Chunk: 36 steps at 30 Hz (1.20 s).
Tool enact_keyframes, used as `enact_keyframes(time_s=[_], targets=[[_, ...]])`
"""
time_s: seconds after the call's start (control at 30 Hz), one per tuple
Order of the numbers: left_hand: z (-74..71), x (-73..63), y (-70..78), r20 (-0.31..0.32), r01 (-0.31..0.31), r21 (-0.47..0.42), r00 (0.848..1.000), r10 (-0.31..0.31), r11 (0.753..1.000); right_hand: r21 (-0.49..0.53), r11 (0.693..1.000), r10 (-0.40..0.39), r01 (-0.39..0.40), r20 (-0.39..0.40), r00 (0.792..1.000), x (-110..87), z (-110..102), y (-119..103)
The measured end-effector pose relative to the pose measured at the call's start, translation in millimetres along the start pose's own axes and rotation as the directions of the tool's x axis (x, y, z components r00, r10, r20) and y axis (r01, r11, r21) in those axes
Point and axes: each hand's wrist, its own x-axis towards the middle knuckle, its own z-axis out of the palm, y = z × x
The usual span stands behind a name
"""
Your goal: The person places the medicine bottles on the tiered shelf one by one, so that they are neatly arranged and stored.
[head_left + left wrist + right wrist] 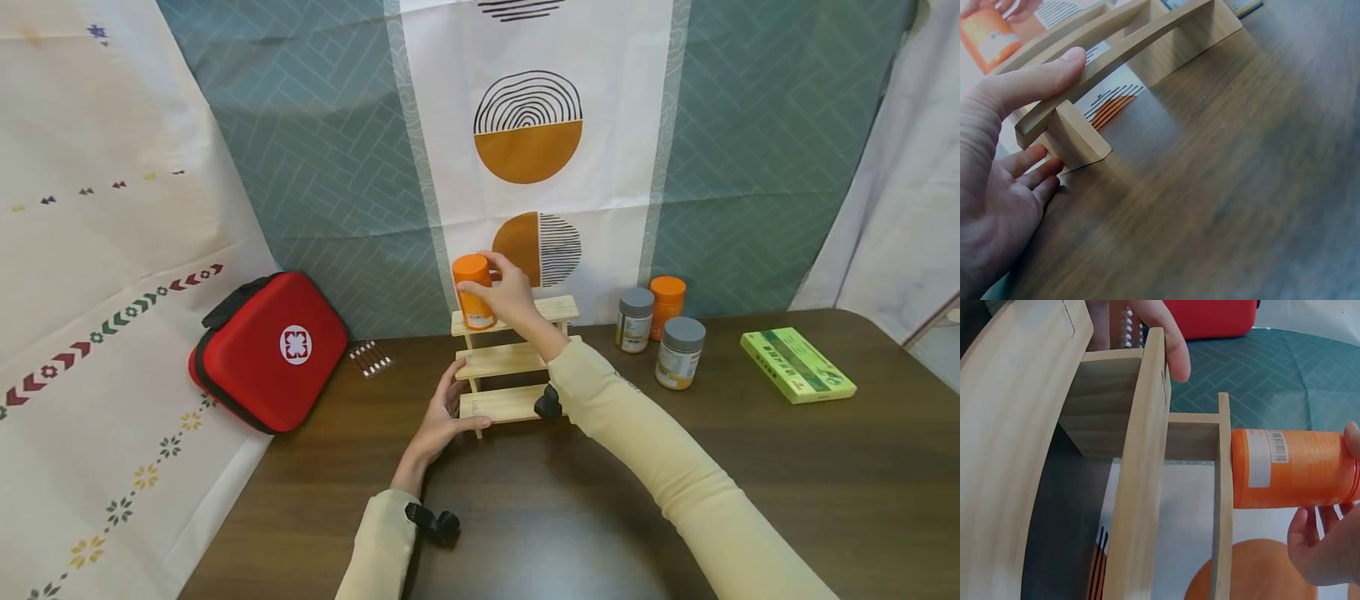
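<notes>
A three-step wooden display stand (502, 361) stands on the table against the back cloth. On the left end of its top step is an orange bottle (477, 310) with an orange cap, upright. My right hand (513, 296) grips that bottle near its cap; in the right wrist view the bottle's base (1239, 469) meets the top board. My left hand (438, 421) holds the stand's left side, thumb on the bottom step. In the left wrist view the thumb (1054, 75) lies over the board, with other fingers below by the side support (1079, 134).
Right of the stand are two grey-capped jars (634, 321) and another orange bottle (667, 304). A green box (798, 365) lies farther right. On the left are a red zip case (277, 350) and a small pack of cotton-tipped sticks (370, 358).
</notes>
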Motion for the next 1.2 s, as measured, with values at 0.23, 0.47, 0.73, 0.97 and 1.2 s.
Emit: enact_keyframes(time_s=[0.23,0.47,0.73,0.97,1.2], targets=[[7.1,8.4,-1.7,-0.004,0.009,-0.016,1.000,-0.009,1.000,-0.021,0.999,-0.026,0.026,-0.009,1.000,-0.4,-5,5],[5.1,9.4,3.6,0.016,-0.007,0.018,1.000,0.007,1.000,-0.018,1.000,-0.018,0.017,-0.029,0.999,2.2,-6,2],[5.2,1.1,1.9,-0.001,0.015,0.009,1.000,-0.015,1.000,0.063,0.998,0.010,-0.010,0.008,1.000,-4.9,-16,6],[4.0,-0.5,-0.2,-0.008,0.011,0.004,1.000,-0.011,1.000,0.076,0.997,0.014,-0.015,0.010,1.000,-20.7,-48,12],[3.6,1.8,-0.4,0.010,-0.010,-0.017,1.000,0.010,1.000,0.015,0.999,-0.033,0.033,0.029,0.999,-51.2,-103,19]])
